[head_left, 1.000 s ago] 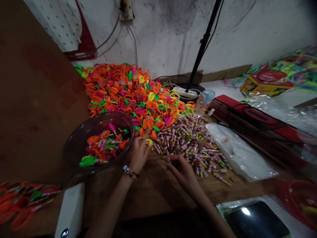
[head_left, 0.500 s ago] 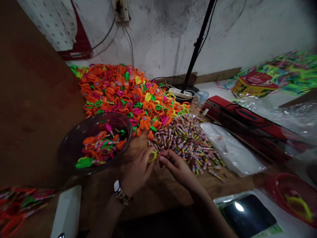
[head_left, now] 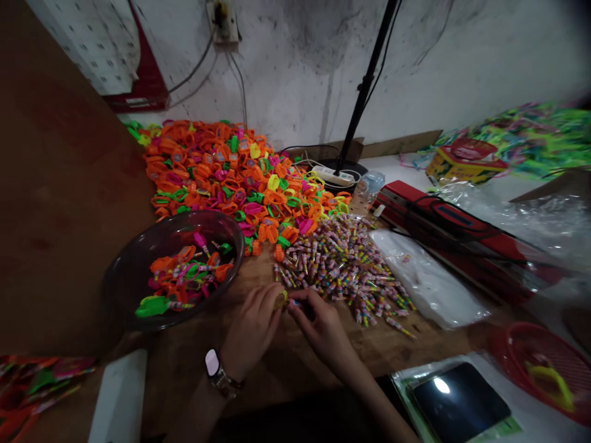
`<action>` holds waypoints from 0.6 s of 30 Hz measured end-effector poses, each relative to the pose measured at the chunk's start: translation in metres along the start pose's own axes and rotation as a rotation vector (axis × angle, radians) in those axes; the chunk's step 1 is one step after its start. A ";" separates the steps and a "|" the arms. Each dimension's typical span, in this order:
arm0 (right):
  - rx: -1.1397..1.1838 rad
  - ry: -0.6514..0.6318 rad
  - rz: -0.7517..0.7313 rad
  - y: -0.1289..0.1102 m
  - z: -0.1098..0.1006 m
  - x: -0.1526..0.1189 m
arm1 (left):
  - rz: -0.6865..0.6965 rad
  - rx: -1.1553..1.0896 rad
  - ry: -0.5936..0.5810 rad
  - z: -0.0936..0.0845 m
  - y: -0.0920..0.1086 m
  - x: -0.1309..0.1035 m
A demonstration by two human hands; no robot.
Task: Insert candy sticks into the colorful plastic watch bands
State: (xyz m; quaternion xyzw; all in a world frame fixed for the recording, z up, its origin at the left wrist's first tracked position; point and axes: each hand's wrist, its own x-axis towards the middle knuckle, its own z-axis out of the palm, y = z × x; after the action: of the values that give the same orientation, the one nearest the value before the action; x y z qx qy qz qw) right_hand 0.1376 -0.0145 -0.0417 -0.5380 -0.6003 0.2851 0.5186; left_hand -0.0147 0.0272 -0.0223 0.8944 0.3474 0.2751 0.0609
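Observation:
My left hand [head_left: 256,326], with a watch and a bracelet on its wrist, is closed around a small yellow plastic toy watch [head_left: 280,299], mostly hidden by the fingers. My right hand [head_left: 321,323] pinches a small printed candy tube [head_left: 293,302] between thumb and forefinger, its end against the toy watch. Just beyond the hands lies a heap of such candy tubes [head_left: 341,258] in printed wrappers. Behind it rises a big pile of toy watches [head_left: 217,166], mostly orange, with green, pink and yellow ones. A dark basin [head_left: 124,267] at the left contains watches with tubes attached.
A red sealing machine [head_left: 443,227] and white plastic bags [head_left: 429,283] lie to the right. Nearer are a dark-screened tablet [head_left: 462,403] and a red basket [head_left: 512,344]. A black stand pole [head_left: 367,86] rises behind a power strip [head_left: 333,175]. A white box-like object [head_left: 117,400] lies front left.
My right hand now has a pale printed tube showing at its fingertips, against the yellow toy watch. Both hands sit slightly lower, and the whole view has shifted a little.

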 end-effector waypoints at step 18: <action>0.235 -0.173 0.222 0.009 0.042 -0.028 | 0.144 0.422 -0.103 -0.008 0.003 -0.047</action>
State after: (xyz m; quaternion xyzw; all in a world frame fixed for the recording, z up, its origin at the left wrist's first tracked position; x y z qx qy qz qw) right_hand 0.0983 -0.0295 -0.0707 -0.5102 -0.5419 0.4540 0.4899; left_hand -0.0454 -0.0065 -0.0360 0.9227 0.3288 0.1539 -0.1297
